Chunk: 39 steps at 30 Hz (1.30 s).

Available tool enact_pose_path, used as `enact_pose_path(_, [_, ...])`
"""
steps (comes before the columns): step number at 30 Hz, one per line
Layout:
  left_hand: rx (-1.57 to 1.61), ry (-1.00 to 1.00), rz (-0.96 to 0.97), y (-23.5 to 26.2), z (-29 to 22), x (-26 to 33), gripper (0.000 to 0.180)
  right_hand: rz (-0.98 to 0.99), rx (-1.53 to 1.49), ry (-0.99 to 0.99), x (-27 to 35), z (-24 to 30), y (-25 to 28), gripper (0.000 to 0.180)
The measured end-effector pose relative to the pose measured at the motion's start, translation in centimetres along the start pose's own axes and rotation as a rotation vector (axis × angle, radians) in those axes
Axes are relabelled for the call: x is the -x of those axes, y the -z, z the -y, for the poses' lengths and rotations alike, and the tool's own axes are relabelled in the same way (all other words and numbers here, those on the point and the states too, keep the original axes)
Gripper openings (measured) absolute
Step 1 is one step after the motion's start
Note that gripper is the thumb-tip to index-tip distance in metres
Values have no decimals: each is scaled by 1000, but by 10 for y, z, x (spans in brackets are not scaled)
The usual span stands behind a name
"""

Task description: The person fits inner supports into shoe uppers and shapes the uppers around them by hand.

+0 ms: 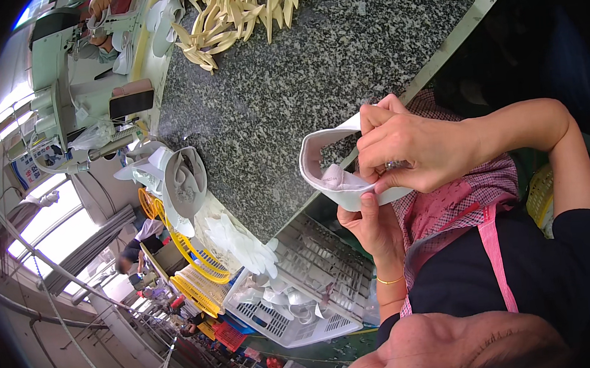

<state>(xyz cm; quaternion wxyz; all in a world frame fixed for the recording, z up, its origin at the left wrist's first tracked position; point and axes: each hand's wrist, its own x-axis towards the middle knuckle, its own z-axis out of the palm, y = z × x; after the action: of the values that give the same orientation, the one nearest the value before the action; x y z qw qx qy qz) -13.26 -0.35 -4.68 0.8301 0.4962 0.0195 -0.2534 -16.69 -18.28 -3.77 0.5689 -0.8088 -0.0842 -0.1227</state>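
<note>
A white, curved fabric piece (346, 197) with a pale lining is held in the air just past the near edge of the stone tabletop. It bends into a loop and resembles a shoe upper, though its exact kind is unclear. My right hand (412, 147), wearing a ring, pinches its right side, with the fingertips partly inside the loop. My left hand (376, 234), with a yellow bracelet at the wrist, grips the lower edge, thumb up against the outer face. A small tab with faint print lies inside the loop. Some fingers of both hands are hidden behind the piece.
Many beige curved strips (245, 13) lie on the speckled stone tabletop (269, 104). White looped pieces (196, 191) sit at its left edge. A pale green sewing machine (49, 109), yellow baskets (204, 296) and a white basket (278, 329) stand left; another person's hand (99, 2) is far left.
</note>
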Motion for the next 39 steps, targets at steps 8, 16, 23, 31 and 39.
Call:
enact_pose_path(8, [232, 45, 120, 14, -10, -12, 54, 120, -110, 48, -13, -1, 13, 12])
enact_pose_path(16, [195, -80, 180, 14, -7, -21, 49, -17, 36, 100, -19, 0, 12, 12])
enact_pose_path(23, [356, 95, 191, 23, -10, -26, 66, -8, -9, 138, -31, -6, 16, 12])
enact_pose_path(31, [297, -12, 129, 21, -8, -23, 57, -231, -49, 195, -25, -5, -2, 13])
enact_pose_path(39, [372, 17, 222, 24, -14, -30, 49, -159, 76, 257, -26, -6, -5, 15])
